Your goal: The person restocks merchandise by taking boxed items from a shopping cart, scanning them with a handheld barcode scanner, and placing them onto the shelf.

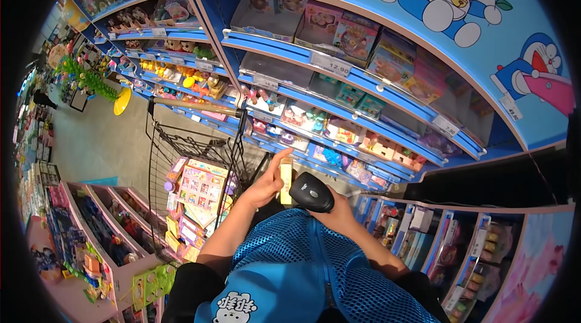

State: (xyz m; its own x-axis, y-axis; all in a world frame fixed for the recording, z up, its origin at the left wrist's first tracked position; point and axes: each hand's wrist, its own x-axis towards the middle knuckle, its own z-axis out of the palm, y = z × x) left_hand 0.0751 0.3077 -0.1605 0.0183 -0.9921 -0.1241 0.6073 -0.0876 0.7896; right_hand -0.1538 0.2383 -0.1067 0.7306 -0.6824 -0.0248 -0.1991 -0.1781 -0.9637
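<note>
In the lower middle of the head view, my left hand [267, 183] holds a narrow pale yellow box [285, 181] upright, with the index finger stretched along its upper part. Just to the right, my right hand [336, 211] is wrapped round a black handheld scanner [311, 192]. The scanner's rounded head is beside the box, close to it; its grip is hidden under the head and my fingers. A black wire shopping cart [158, 172] with a tan handle stands to the left of my left hand, and several colourful boxed toys [204, 185] lie in it.
Blue shelves [290, 48] of toys with price tags run across the front. A low shelf unit [136, 268] stands at the lower left, another [445, 232] at the lower right. Grey floor [109, 147] shows behind the cart. A person [43, 98] in dark clothes is far left.
</note>
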